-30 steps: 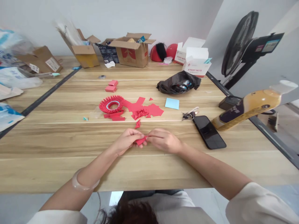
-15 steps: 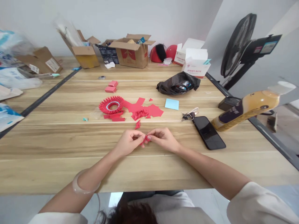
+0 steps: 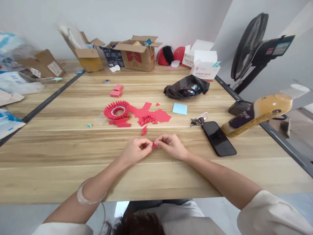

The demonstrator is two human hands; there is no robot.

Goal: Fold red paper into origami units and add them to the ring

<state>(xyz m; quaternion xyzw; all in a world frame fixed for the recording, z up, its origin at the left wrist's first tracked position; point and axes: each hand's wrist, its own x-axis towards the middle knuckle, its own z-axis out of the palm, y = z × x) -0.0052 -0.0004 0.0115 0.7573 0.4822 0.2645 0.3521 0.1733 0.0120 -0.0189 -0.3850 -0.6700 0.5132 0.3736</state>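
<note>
Head view: the left hand (image 3: 136,150) and right hand (image 3: 171,147) pinch the small red paper (image 3: 154,145) from either side, each grip closed on it, over the desk (image 3: 156,176), nearer the person than the folded piece (image 3: 144,131)

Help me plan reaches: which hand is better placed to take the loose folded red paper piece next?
Probably the left hand: the folded red paper piece lies just beyond it, while the right hand sits farther off. Both appear to pinch another red piece.
</note>
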